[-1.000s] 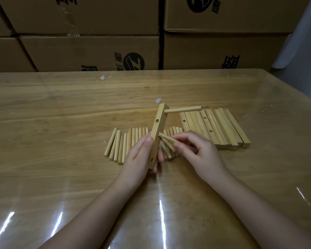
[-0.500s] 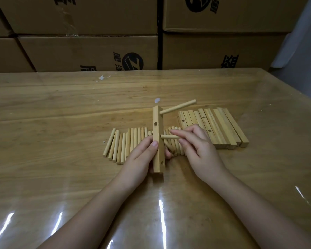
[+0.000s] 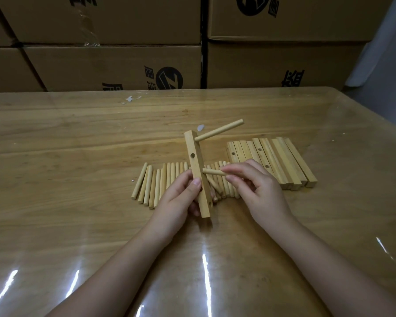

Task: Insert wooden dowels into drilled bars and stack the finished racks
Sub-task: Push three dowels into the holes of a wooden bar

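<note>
A wooden table [image 3: 78, 138] fills the middle and lower frame, its planks running left to right under a clear glossy cover [image 3: 329, 225] that throws white streaks of glare along the bottom edge. Two white flecks lie on it, one near its far edge at upper centre [image 3: 129, 98] and one closer to the middle [image 3: 201, 127]. Behind the table, brown cardboard boxes [image 3: 101, 21] are stacked across the whole top of the frame, with a dark vertical gap [image 3: 204, 42] between two stacks. One box bears a round black logo [image 3: 169, 78]; a strip of clear tape [image 3: 87, 26] runs down a box at upper left. A pale grey surface [image 3: 384, 53] shows at upper right.
</note>
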Motion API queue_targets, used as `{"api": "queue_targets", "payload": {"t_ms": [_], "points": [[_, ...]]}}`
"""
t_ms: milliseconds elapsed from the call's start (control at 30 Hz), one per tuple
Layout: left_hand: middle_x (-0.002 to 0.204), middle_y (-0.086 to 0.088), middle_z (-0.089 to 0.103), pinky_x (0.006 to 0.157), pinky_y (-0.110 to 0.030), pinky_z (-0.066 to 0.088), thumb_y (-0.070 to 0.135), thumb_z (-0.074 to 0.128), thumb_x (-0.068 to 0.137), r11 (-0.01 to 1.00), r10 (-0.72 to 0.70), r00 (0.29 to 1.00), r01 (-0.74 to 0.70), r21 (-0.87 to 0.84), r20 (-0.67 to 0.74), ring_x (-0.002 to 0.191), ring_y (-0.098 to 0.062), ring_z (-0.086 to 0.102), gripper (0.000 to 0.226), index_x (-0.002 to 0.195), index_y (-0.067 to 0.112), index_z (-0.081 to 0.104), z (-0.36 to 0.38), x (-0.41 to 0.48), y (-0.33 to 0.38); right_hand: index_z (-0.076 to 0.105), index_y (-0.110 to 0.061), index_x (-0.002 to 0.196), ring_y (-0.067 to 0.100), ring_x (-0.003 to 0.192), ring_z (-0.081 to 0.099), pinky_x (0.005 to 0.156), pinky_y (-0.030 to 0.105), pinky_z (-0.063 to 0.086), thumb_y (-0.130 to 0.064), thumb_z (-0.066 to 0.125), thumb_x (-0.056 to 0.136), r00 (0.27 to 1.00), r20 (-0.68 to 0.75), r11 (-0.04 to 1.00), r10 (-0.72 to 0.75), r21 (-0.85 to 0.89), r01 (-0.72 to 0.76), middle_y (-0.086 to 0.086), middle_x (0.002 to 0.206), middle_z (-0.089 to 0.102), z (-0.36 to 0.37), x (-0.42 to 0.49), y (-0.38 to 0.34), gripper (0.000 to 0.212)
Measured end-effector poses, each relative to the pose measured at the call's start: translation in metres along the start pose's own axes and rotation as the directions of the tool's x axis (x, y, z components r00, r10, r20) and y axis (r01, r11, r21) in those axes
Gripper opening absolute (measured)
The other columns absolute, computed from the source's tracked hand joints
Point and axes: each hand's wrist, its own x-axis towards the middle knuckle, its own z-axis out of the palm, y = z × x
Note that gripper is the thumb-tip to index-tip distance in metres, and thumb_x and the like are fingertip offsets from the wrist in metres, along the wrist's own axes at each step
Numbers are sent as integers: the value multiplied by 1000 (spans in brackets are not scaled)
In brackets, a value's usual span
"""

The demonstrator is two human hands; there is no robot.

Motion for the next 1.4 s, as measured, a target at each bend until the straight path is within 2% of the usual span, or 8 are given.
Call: {"api": "queue_targets", "payload": {"t_ms": [167, 333, 500, 800, 933, 1133, 1267, 1400], "points": [[82, -2, 67, 53, -21, 46, 31, 46, 90, 1000, -18, 1000, 17, -10, -18, 61, -8, 58, 31, 114, 14, 57, 0, 0, 0, 63, -33, 105, 3, 69, 51, 61, 10, 36, -16, 58, 90, 1000, 4, 1000, 22, 20, -22, -13, 82, 53, -1, 1, 0, 23], [83, -4, 67, 54, -22, 47, 31, 47, 94, 1000, -11, 1000, 11, 16, -22, 65, -11, 59, 31, 118, 13, 56, 0, -1, 1, 60, -19, 114, 5, 72, 51, 59, 13, 39, -11, 50, 94, 999, 34, 1000, 24, 13, -25, -12, 89, 51, 1, -1, -2, 23], [81, -4, 67, 54, -23, 47, 34, 45, 89, 999, -21, 999, 22, 31, -28, 64, -12, 58, 30, 110, 18, 59, 1, -2, 4, 60, -18, 102, 5, 75, 53, 61, 15, 42, -10, 54, 92, 999, 12, 997, 53, 50, -54, -9, 90, 55, -3, 1, -3, 14], [79, 1, 69, 54, -22, 49, 35, 48, 90, 1000, -22, 1000, 22, 18, -21, 62, -8, 60, 37, 120, 18, 59, -2, -2, 1, 68, -17, 98, 6, 86, 57, 76, 25, 49, -4, 60, 86, 998, -59, 1000, -24, 14, 24, -5, 90, 61, -7, 3, -3, 19], [81, 0, 69, 55, -23, 49, 37, 51, 88, 998, -32, 999, 33, 45, -32, 63, -9, 61, 43, 125, 15, 58, -3, -1, 0, 70, -12, 97, 8, 83, 58, 73, 29, 49, -1, 61, 86, 993, -93, 997, -78, -1, 78, 0, 89, 62, -8, 4, -2, 18], [83, 0, 70, 55, -22, 49, 42, 54, 89, 996, -46, 998, 49, 73, -40, 63, -9, 62, 40, 122, 21, 60, -5, -2, -2, 71, -8, 97, 6, 83, 56, 73, 20, 47, -1, 61, 86, 982, -101, 983, -159, -104, 149, 1, 89, 61, -10, 4, -2, 16], [86, -6, 69, 56, -21, 50, 41, 54, 83, 993, -36, 998, 42, 113, -53, 63, -8, 61, 41, 119, 23, 62, -5, -2, -1, 71, -7, 97, 14, 83, 59, 72, 29, 50, -2, 62, 86, 978, -92, 973, -189, -155, 174, 4, 88, 63, -8, 3, -3, 16], [84, -4, 71, 55, -20, 49, 39, 54, 83, 995, -30, 999, 35, 98, -45, 63, -6, 62, 43, 120, 20, 61, -4, -2, -1, 71, -7, 97, 12, 83, 59, 72, 27, 50, -3, 61, 86, 980, -94, 978, -173, -130, 161, 3, 88, 63, -7, 3, -3, 15]]}}
